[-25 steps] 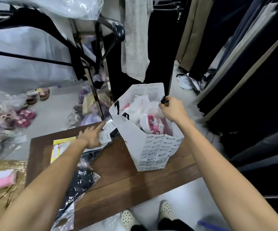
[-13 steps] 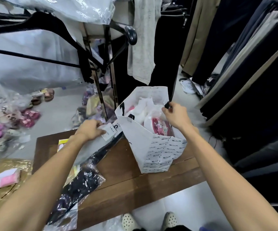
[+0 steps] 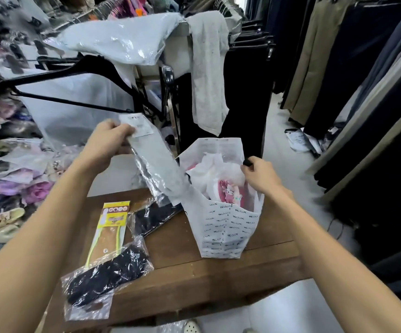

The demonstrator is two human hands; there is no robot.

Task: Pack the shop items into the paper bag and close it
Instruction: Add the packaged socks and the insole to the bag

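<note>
1. Head view: the paper bag (image 3: 228, 227) stands on the wooden table (image 3: 194, 270), mouth open and already heaped with wrapped goods; another packet may jam or spill over the rim.
2. The right hand (image 3: 261, 176) pinches the bag's black handle (image 3: 247, 162); letting go could tip the bag.
3. The left hand (image 3: 105, 143) grips a long plastic-wrapped packet (image 3: 156, 164) by its top; the slick film may slip.
4. The black packet (image 3: 108, 272) and insole pack (image 3: 110, 229) sit near the table edge and could be knocked off.

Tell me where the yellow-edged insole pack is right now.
In the head view, the yellow-edged insole pack lies on the wooden table's left part, left of the paper bag, its near end under the bagged black garment.
</note>
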